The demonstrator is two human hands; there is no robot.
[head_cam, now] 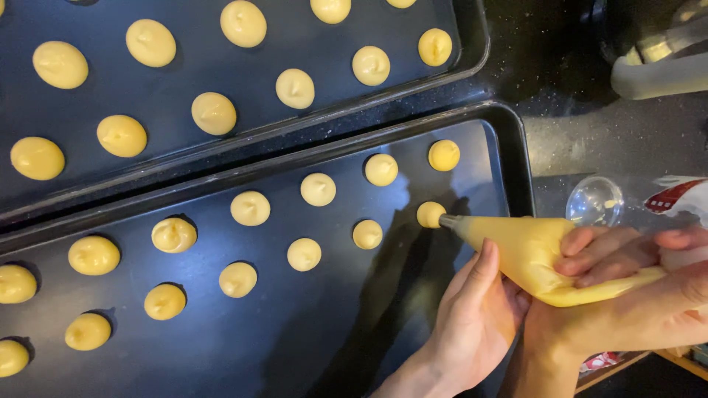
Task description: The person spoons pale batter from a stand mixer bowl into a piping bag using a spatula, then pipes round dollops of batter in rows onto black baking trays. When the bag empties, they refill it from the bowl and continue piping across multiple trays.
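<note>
Two hands at lower right: left hand [472,324], grip cupped under the piping bag [546,254], thumb resting on its side; right hand [634,287], grip closed around the bag's wide rear end. Piping bag: clear, filled with yellow batter, lying nearly level, nozzle [448,220] touching a small batter mound [431,214] near the right edge of the near tray [516,147]. Near tray: dark, carrying rows of yellow mounds. Far tray [472,51]: dark, just beside it, likewise dotted. Desk [582,125]: dark, speckled. Clear rounded item [594,201], possibly a glass, beside the tray.
</note>
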